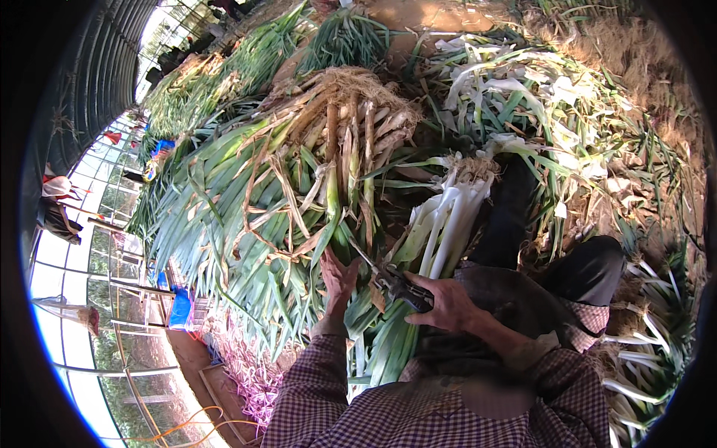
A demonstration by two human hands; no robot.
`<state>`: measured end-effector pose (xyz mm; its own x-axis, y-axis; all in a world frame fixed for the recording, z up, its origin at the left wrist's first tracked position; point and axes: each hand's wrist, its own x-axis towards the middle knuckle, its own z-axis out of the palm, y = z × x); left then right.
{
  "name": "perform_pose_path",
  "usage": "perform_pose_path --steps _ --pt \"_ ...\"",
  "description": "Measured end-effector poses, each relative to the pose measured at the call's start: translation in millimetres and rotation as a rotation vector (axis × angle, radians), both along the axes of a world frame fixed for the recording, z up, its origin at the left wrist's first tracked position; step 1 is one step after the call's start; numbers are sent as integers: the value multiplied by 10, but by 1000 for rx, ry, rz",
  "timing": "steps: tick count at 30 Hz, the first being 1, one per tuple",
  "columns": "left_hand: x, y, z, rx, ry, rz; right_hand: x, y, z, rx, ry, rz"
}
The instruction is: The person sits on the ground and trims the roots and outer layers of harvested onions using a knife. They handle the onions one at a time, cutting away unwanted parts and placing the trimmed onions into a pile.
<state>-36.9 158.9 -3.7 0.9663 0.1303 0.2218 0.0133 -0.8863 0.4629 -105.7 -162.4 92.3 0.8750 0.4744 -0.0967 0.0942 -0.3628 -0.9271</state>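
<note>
My left hand [339, 280] is at the leaves below an unpeeled leek [333, 190], with green leaves between its thumb and fingers. In my right hand [448, 305] is a dark-handled tool [400, 285] with a thin metal front part, which points up and left towards the leek. A big heap of unpeeled leeks [224, 185] lies before me, its brown roots [358, 84] at the far end. Close to my right hand lies a bundle of clean white leeks [448, 218], roots away from me, green leaves beneath my forearms.
Stripped leaves and pale skins [538, 95] are heaped at the upper right. More cleaned leeks [644, 358] lie at the lower right, beside my bent knee. Another leafy bundle [347, 42] stands beyond the heap. Purple strands [252, 381] and an orange hose or cord [185, 423] lie at lower left.
</note>
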Motion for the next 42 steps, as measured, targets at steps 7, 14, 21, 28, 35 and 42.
perform_pose_path --steps 7,14,21,28,35,42 --pt "-83 515 697 -397 157 -173 -14 -3 65 49 20 -15" --pt "-132 238 1516 -924 441 -92 44 176 87 62 -66 -37" --pt "-165 175 1602 -1101 558 41 248 394 133 23 -66 -59" --pt "-252 193 1446 -1134 537 41 574 560 -8 78 -105 -184" --pt "-357 118 1470 -1147 514 67 874 670 84 13 -32 -199" --pt "-497 115 1513 -1151 503 71 1071 832 6 37 -93 -377"
